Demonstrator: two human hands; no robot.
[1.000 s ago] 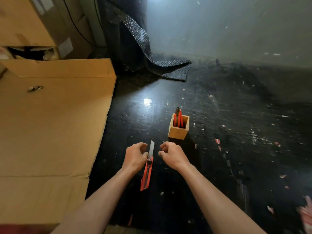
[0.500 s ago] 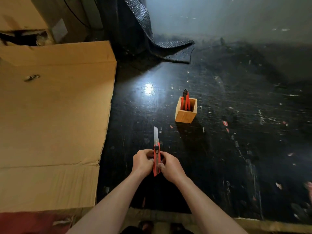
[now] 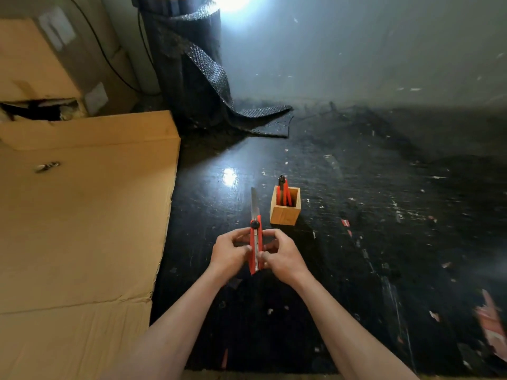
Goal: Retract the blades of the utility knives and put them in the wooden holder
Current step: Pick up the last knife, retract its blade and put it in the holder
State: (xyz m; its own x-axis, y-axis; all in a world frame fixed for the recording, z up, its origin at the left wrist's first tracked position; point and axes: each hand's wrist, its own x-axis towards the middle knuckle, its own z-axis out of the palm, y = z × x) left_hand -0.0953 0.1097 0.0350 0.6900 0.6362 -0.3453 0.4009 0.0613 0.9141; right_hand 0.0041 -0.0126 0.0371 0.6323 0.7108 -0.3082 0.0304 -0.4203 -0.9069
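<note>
A red utility knife (image 3: 256,244) is held upright between both hands above the dark floor, its steel blade extended and pointing away from me. My left hand (image 3: 231,253) grips the handle's left side and my right hand (image 3: 282,256) grips the right side, fingertips on the body. Just beyond and to the right stands a small square wooden holder (image 3: 285,208) on the floor, with red utility knives (image 3: 284,189) standing in it, their black ends sticking up.
A flattened cardboard sheet (image 3: 82,215) lies along the left, with a cardboard box (image 3: 35,58) behind it. A roll of black bubble wrap (image 3: 192,72) stands at the back. The black floor (image 3: 384,229) is speckled with paper scraps; a red-white scrap (image 3: 491,325) lies at right.
Both hands closed on the knife and lifted it from lying on the floor to upright. The blade stays extended. My head view shifted, so the holder appears closer to the knife.
</note>
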